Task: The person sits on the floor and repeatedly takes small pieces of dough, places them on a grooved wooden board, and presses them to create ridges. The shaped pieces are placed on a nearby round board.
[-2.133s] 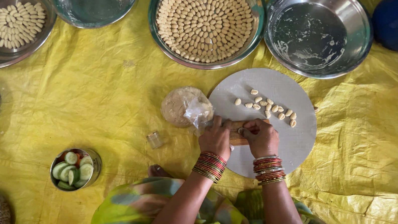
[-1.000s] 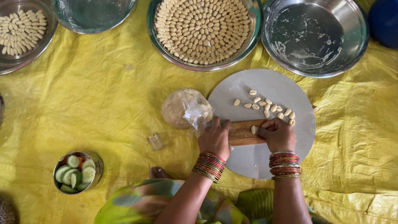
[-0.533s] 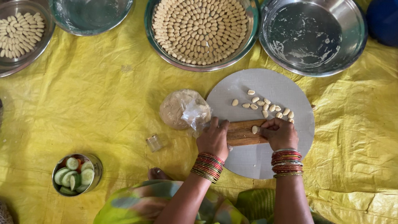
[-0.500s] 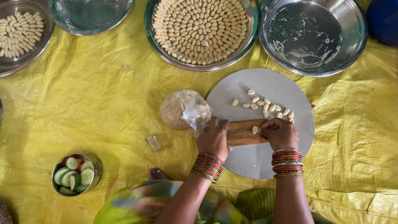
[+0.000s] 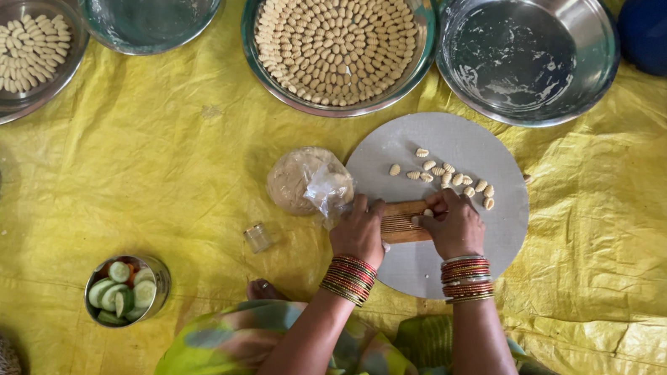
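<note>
- Left hand (image 5: pixel 359 231) grips the ridged wooden board (image 5: pixel 402 221), steadying it on the round grey board (image 5: pixel 461 254).
- Right hand (image 5: pixel 453 224), fingers curled, presses a dough piece (image 5: pixel 428 213) (barely visible); rolling it off should come next.

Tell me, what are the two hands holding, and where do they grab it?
The left hand grips the left end of a small ridged wooden board. The right hand rests on its right end, fingers pressing on top; whether dough is under them cannot be told.

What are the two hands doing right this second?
Left hand: closed on the end of the small ridged wooden board, holding it down.
Right hand: fingers curled, pressing on the board; whether it holds dough cannot be told.
</note>
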